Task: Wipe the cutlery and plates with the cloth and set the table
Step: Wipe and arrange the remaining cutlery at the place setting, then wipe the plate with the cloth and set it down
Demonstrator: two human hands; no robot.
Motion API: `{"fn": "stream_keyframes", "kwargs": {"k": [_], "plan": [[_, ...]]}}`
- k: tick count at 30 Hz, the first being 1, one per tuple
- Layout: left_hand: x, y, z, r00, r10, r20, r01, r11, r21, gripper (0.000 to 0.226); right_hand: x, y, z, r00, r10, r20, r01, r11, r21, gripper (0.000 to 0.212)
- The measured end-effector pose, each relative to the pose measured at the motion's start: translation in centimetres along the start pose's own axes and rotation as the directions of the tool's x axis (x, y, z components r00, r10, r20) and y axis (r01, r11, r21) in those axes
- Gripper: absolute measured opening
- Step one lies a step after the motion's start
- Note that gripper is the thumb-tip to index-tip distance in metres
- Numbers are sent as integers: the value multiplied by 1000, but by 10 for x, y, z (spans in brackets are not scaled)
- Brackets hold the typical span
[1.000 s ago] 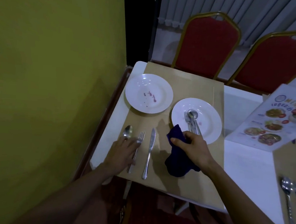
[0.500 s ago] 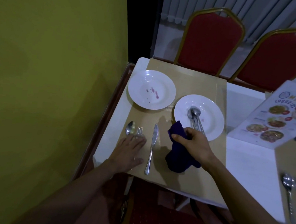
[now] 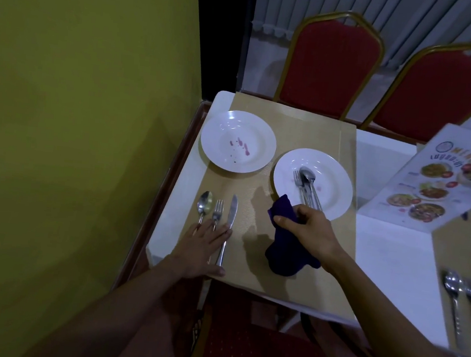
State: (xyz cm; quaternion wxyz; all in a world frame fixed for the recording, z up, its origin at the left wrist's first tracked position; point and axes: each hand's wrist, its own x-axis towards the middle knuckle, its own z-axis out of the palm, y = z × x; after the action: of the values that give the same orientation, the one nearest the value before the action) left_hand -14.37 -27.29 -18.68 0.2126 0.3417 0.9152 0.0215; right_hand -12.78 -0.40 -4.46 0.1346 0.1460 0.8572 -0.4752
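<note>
Your left hand (image 3: 201,247) lies flat, fingers straight, over the handles of the fork (image 3: 217,209) and knife (image 3: 232,211). The spoon (image 3: 205,202) shows just beyond its fingertips, leftmost of the three. Your right hand (image 3: 309,231) grips the dark blue cloth (image 3: 285,249), which hangs below the fist onto the placemat (image 3: 305,127). Just beyond that hand stands a plate (image 3: 335,170) carrying loose cutlery (image 3: 306,182), the handles running under your knuckles; whether you hold them cannot be told. A stained plate (image 3: 238,141) lies beyond your left hand. A menu (image 3: 441,183) stands right of your right hand
</note>
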Motion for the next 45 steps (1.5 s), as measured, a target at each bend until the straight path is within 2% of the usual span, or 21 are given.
{"fn": "stream_keyframes", "kwargs": {"k": [3,8,12,15,19,23,25,26,27,28,29,30,31,32,33,36,40,45], "plan": [[-7,-9,-6,996,-66,-58,64,997,-35,92,0,-4,1,1000,-1,9,1,1000,8,16],[-15,-24,-7,997,-64,32,62,996,66,95,0,-5,2,1000,8,12,-8,1000,1,23],[-15,-22,-9,998,-57,33,57,998,23,95,0,-3,3,1000,7,17,-7,1000,-7,23],[-14,-15,-6,1000,-17,-10,17,999,-45,90,0,-1,4,1000,10,24,-9,1000,-8,22],[-8,-9,-4,998,67,-10,-67,998,7,86,2,4,4,1000,15,22,-15,1000,0,21],[6,3,-18,985,13,-169,-38,988,-148,79,6,12,-3,999,39,-20,-38,998,44,20],[27,22,-31,955,-56,-292,-45,943,-328,64,8,16,-7,997,53,-49,-50,997,61,20],[44,36,-42,939,-158,-307,-23,859,-511,54,11,19,-11,996,63,-70,-58,996,70,20],[62,48,-55,929,-295,-224,45,689,-723,43,13,21,-15,994,75,-84,-69,995,77,20],[79,59,-67,911,-404,-82,119,448,-886,31,15,22,-17,992,89,-93,-81,993,86,19],[97,69,-78,894,-442,80,178,187,-966,17,18,25,-20,989,105,-105,-95,991,94,19],[117,78,-87,878,-425,220,222,-45,-974,11,21,29,-25,985,121,-121,-109,989,101,19],[133,85,-91,863,-385,327,255,-225,-940,14,23,31,-28,982,130,-136,-116,988,102,20],[147,90,-93,853,-346,392,269,-351,-897,12,25,34,-31,980,131,-150,-116,988,103,20],[158,95,-95,846,-324,424,265,-435,-860,4,26,37,-34,979,127,-162,-110,988,111,20],[188,104,-95,817,-358,452,201,-558,-805,23,30,44,-40,979,118,-165,-94,985,142,20],[217,107,-98,787,-436,436,151,-550,-821,30,40,52,-49,980,117,-159,-94,985,146,19],[241,98,-100,814,-382,438,126,-620,-775,29,52,56,-52,984,108,-143,-96,991,93,17]]}}
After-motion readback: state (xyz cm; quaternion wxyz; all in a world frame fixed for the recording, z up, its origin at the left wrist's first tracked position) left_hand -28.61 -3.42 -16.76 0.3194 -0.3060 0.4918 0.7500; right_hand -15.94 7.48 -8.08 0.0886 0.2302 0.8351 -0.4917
